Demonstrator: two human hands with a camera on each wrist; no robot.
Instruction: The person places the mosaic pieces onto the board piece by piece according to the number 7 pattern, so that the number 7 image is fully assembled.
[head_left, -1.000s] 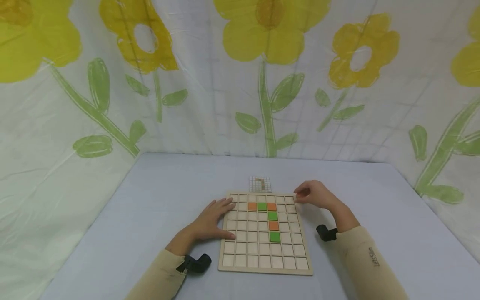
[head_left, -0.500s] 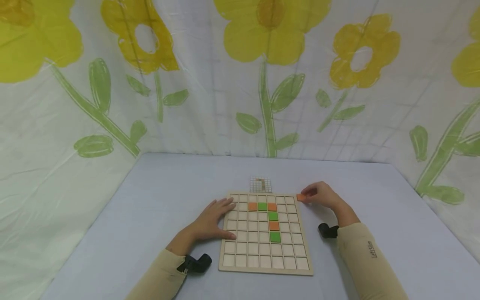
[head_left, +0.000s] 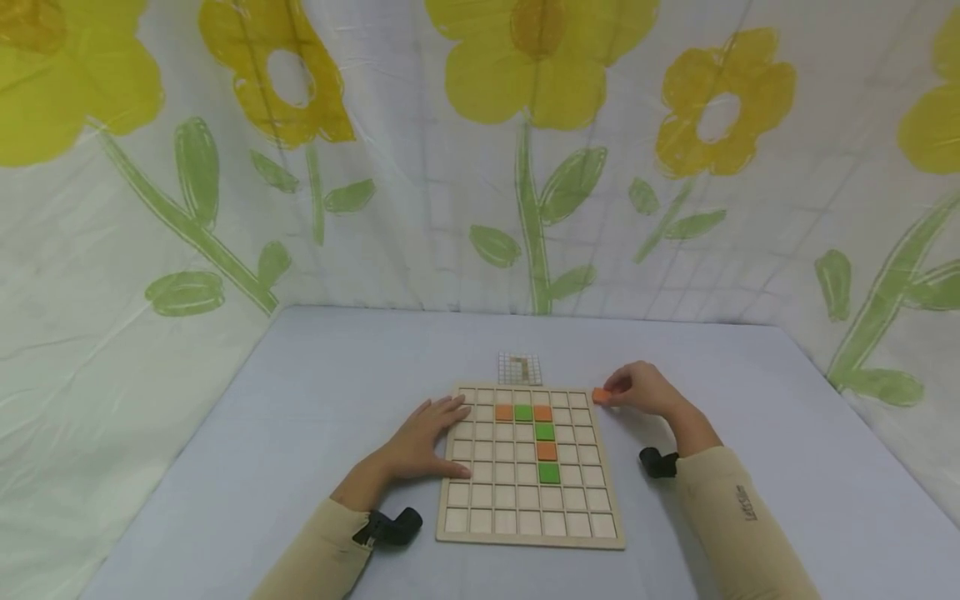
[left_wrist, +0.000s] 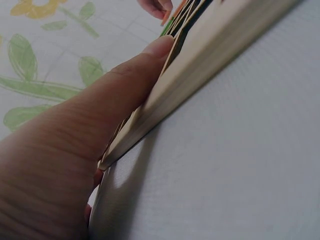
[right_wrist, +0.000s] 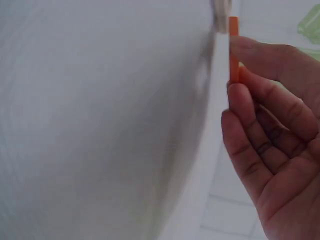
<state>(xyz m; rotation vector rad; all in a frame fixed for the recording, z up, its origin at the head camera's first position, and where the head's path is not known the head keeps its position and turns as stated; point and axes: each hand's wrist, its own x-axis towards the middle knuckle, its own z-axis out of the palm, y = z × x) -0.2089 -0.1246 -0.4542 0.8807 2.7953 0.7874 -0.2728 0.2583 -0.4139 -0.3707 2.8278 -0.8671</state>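
A wooden grid board (head_left: 531, 542) lies flat on the table in the head view. Several orange and green square tiles sit in its cells, forming a short row that turns down a column, ending in a green tile (head_left: 550, 472). My left hand (head_left: 414, 443) rests spread over the board's left edge, thumb and fingers on the rim; in the left wrist view its thumb (left_wrist: 122, 80) lies along that edge. Just off the board's top right corner, my right hand (head_left: 642, 390) pinches an orange tile (head_left: 601, 396) between thumb and fingers. The right wrist view shows this tile (right_wrist: 234, 50) edge-on.
A small card (head_left: 519, 368) printed with a grid and a coloured pattern lies behind the board's far edge. The pale table (head_left: 300, 400) reaches back to a hanging sheet (head_left: 405, 208) painted with yellow flowers.
My right hand has shifted slightly right from the board's corner, and the orange tile, hidden by the fingers at first, has come into sight. The left hand and board stay put.
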